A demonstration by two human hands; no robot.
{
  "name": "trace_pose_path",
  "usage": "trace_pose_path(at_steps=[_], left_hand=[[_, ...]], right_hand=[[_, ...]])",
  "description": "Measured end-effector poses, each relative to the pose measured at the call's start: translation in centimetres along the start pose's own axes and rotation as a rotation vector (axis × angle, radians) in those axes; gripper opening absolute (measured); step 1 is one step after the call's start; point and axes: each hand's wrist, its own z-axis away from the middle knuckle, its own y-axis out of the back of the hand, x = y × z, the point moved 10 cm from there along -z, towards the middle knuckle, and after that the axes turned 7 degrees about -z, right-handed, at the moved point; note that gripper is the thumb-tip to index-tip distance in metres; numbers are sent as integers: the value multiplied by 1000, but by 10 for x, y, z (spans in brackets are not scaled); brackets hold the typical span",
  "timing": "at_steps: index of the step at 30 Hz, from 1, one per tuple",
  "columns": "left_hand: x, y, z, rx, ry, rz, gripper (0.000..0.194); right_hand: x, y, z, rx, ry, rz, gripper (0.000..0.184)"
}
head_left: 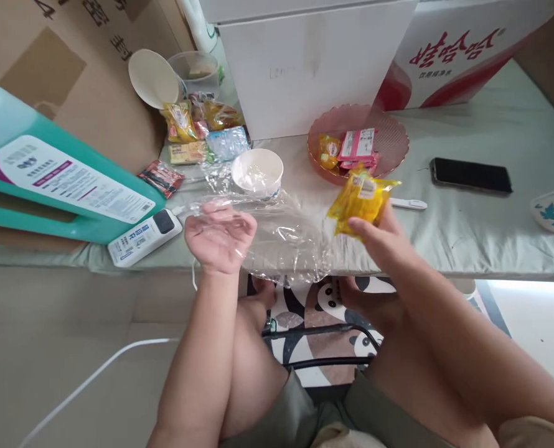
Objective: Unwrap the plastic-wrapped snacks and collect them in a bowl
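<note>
My left hand [221, 239] is turned palm up with its fingers curled at the edge of a large clear plastic bag [289, 246]. The bag spreads to the right of that hand, along the front edge of the cloth-covered surface. A yellow wrapped snack packet [361, 196] with a white label is pinched in my right hand [389, 239], just in front of the pink ribbed bowl [393, 140]. Inside that bowl lie a small yellow packet [328, 151] and pink packets [357, 146]. Behind the bag stands a white paper cup [258, 171].
Several snack packets [228, 142] and a tilted paper bowl [153, 79] are at the back left. A green liquid jug [85, 180] and a white power bank [144, 238] stand at left. To the right lie a phone [470, 175] and a white plastic stick [410, 204]. Boxes [305, 74] line the back.
</note>
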Motion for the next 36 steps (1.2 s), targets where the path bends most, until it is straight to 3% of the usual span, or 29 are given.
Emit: trace_pose_path(at_steps=[4, 7, 10, 12, 13, 14, 17, 18, 20, 22, 26, 28, 30, 34, 36], left_hand=[[-3, -13, 2, -63, 16, -9, 38], [-5, -24, 5, -142, 42, -2, 42], [-12, -31, 9, -213, 118, 16, 46], [-21, -34, 13, -259, 196, 29, 49], [-27, -34, 15, -280, 237, 34, 52], [-33, -35, 18, -300, 279, 33, 55], [-50, -36, 29, -343, 384, 7, 66], [-54, -38, 32, -361, 412, -4, 68], [-59, -45, 36, -410, 462, -10, 69], [-60, -55, 36, -464, 494, 1, 61], [-48, -55, 12, -385, 409, 17, 41], [-42, -50, 2, -326, 323, -5, 54], [-41, -53, 3, -370, 261, -53, 72], [-64, -77, 30, -602, 246, -345, 92], [-75, -75, 31, -514, 202, -592, 84]], right_hand=[[-58, 17, -42, 94, -8, 245, 67], [-104, 26, -77, 170, 25, 457, 84], [-122, 35, -74, 292, 43, 771, 70], [-117, 11, -52, 151, 246, 718, 60], [-108, -9, -35, -4, 368, 598, 62], [-91, -28, -17, -169, 401, 499, 69], [-34, -72, 22, -465, 310, 335, 98], [-21, -83, 29, -525, 254, 272, 95], [-6, -96, 33, -575, 139, 128, 62], [-1, -92, 25, -497, 40, -12, 28], [10, -43, 8, -106, -96, -127, 32], [19, -16, 8, 68, -155, -69, 31], [25, 7, 9, 192, -193, 13, 29], [23, 29, 11, 257, -172, 116, 28], [19, 31, 12, 243, -148, 126, 29]])
